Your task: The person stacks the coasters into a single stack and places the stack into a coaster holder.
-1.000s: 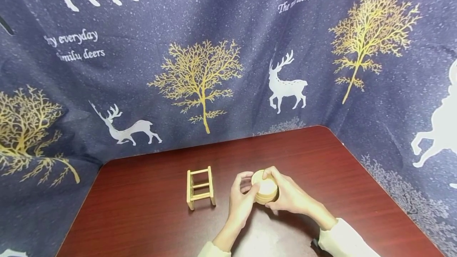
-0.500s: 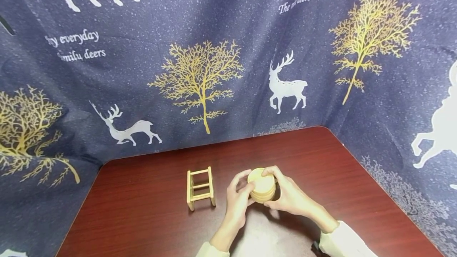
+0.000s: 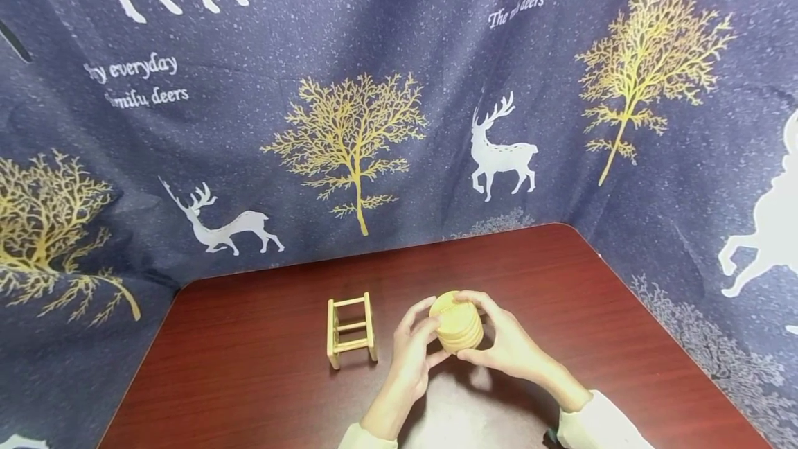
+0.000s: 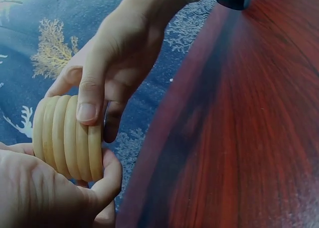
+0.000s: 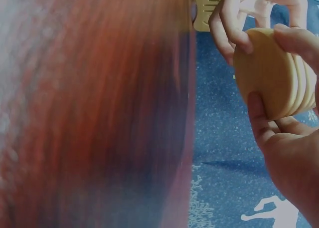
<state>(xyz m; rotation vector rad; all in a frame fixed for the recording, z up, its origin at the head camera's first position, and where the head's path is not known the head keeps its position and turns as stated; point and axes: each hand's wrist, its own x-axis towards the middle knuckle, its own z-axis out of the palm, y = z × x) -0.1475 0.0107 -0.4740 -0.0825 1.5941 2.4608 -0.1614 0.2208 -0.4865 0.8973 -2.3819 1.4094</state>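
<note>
A stack of several round wooden coasters is held between both hands, tilted, above the table. My left hand grips its left side, with the thumb near the top face and other fingers beneath. From the right, my right hand grips the same stack, fingers over the top edge and thumb low on the near side. In the left wrist view the coasters lie face to face in a tight row. The right wrist view shows the plain round face of the end coaster.
A small wooden rack with rails stands on the red-brown table, left of the hands. A dark blue cloth with deer and trees hangs behind the table. A small dark object shows by the right sleeve.
Both hands have shifted slightly left with the coasters. The stack has tipped, so more of its layered edge shows now. The rack stays where it was.
</note>
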